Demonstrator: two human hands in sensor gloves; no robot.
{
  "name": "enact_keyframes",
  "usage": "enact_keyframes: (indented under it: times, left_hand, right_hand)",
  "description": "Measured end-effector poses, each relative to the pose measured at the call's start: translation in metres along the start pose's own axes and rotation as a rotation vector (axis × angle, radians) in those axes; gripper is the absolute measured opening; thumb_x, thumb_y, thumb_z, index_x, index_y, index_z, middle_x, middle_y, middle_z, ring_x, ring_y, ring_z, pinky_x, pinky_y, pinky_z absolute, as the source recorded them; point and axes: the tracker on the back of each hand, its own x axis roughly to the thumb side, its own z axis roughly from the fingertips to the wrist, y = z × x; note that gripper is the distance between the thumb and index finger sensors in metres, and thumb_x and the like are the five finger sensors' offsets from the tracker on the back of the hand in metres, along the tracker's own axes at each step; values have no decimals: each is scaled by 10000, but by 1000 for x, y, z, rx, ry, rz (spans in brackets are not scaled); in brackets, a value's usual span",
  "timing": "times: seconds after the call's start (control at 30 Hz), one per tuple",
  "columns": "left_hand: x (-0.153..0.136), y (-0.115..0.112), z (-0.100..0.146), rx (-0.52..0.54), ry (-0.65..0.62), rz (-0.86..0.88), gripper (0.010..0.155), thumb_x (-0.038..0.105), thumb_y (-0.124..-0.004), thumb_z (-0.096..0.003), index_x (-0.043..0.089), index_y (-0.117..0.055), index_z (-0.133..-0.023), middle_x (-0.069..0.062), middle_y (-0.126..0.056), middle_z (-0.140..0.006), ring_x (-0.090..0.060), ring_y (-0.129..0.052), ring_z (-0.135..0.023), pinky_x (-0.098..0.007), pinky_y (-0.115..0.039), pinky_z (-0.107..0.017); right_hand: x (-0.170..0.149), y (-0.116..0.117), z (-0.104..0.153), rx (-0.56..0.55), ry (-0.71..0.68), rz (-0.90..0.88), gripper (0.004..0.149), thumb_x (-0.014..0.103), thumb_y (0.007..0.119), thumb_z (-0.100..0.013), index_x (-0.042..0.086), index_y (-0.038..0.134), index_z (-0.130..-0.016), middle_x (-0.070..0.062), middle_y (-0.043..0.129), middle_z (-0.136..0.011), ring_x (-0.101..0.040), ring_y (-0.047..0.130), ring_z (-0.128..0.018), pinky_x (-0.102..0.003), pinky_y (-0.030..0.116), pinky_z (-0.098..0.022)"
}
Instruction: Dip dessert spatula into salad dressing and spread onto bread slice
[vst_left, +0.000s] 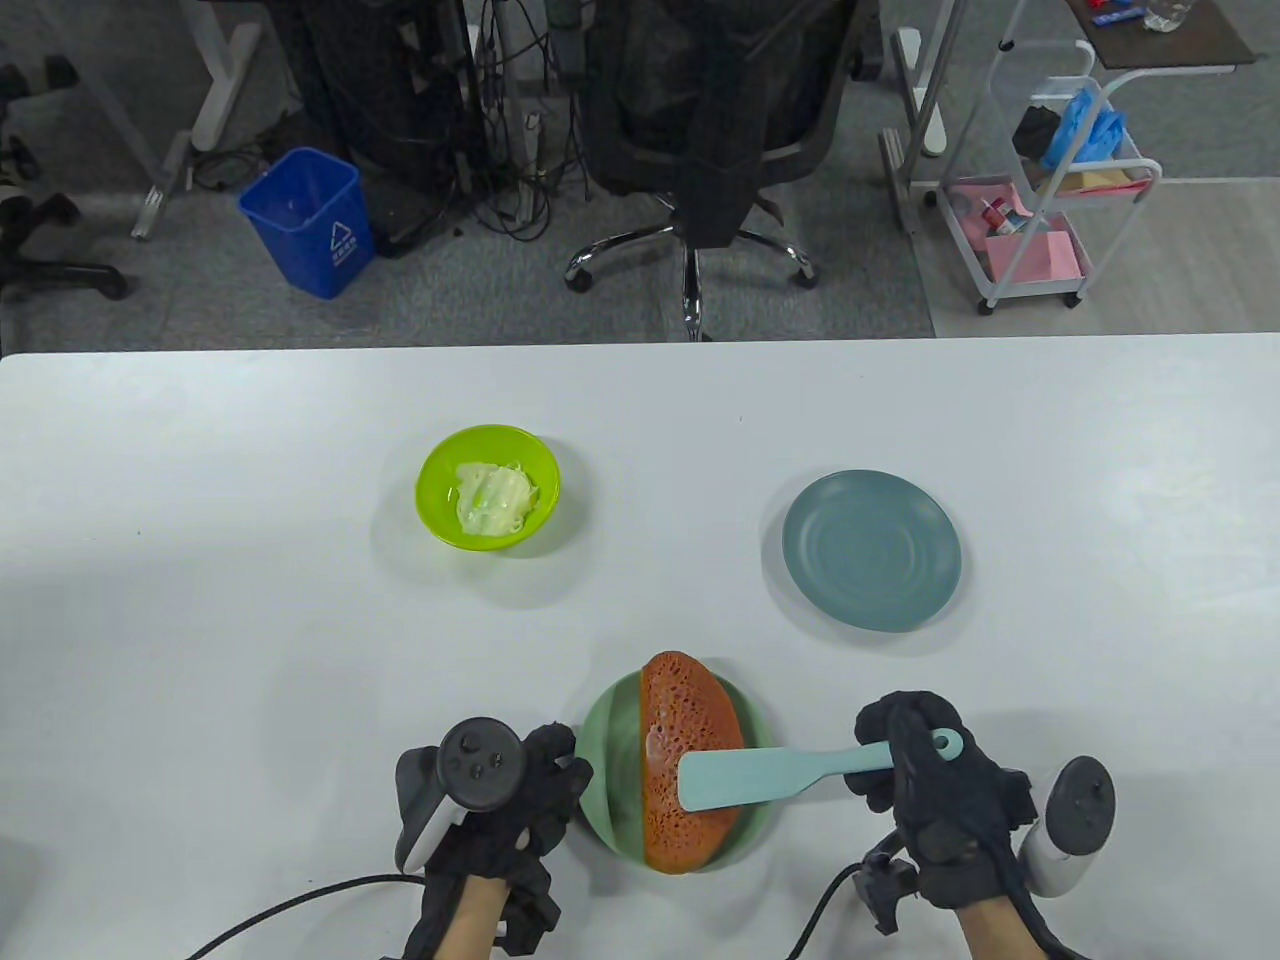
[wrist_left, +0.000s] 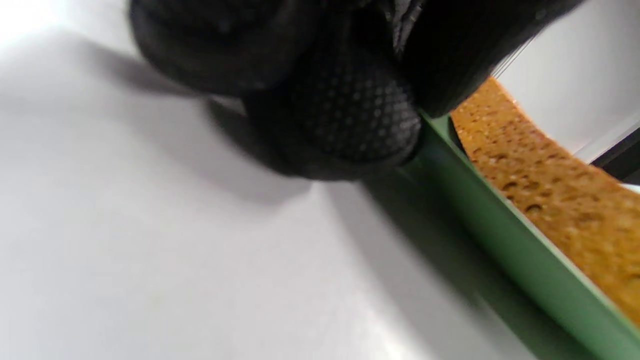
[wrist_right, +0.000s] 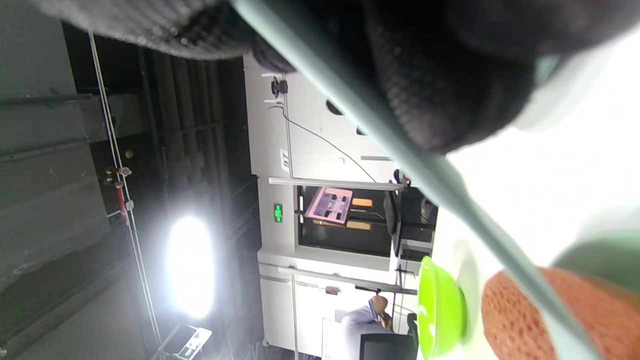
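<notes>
Table view. The right hand is closed around the handle of the pale blue dessert spatula, fingers curled over the handle near its looped end. From this grasp the spatula runs out to the left, and its flat blade lies over the bread slice, on the side of the slice nearest the gripping hand. The bread slice rests on a green plate, just left of the right hand. The left hand sits at the plate's opposite rim, fingers bent against the edge; a full grasp of the rim cannot be confirmed from here. The lime green bowl holding the salad dressing stands well away from both hands, beyond the left one. An empty-looking grey-blue plate stands beyond the right hand, apart from it. All items sit on the white table.

Left wrist view. A gloved fingertip presses against the green plate's rim, with the bread slice just past the rim. Whether the fingers clamp the rim cannot be told.

Right wrist view. Gloved fingers wrap the spatula handle, which extends from the grasp down toward the bread slice. The green bowl shows beyond it.
</notes>
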Motion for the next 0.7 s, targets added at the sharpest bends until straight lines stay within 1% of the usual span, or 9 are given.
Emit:
enact_keyframes:
  times: [0.07,0.4,0.57,0.7]
  left_hand:
    - [0,0,0,0,0,0,552,425,-834,-604,66,-771,-1018,43,-1024,-620,-107,-1106,-304,-265,-944,-216]
    - [0,0,0,3,1,-2,551,427,-832,-604,69,-774,-1017,45,-1023,-620,-105,-1105,-303,-265,-944,-217]
    - [0,0,0,3,1,-2,555,429,-831,-604,65,-773,-1018,46,-1024,-618,-104,-1105,-303,-265,-944,-217]
    - [0,0,0,3,1,-2,552,430,-830,-605,68,-773,-1018,48,-1023,-619,-103,-1104,-303,-265,-944,-217]
  right_hand:
    - [4,-6,-1,-2,-21,32,348,380,694,-625,93,726,-819,-238,769,-751,-443,963,-334,-418,836,-187]
    - [7,-32,-1,-90,-16,11,349,384,690,-628,90,728,-813,-235,773,-739,-457,943,-305,-419,823,-167]
    - [6,-34,-1,-107,-13,-1,349,389,694,-626,97,733,-811,-227,778,-738,-453,945,-302,-416,825,-165]
    - [1,-29,-1,-116,-49,-84,354,407,702,-619,110,744,-807,-223,793,-727,-428,973,-291,-389,856,-153]
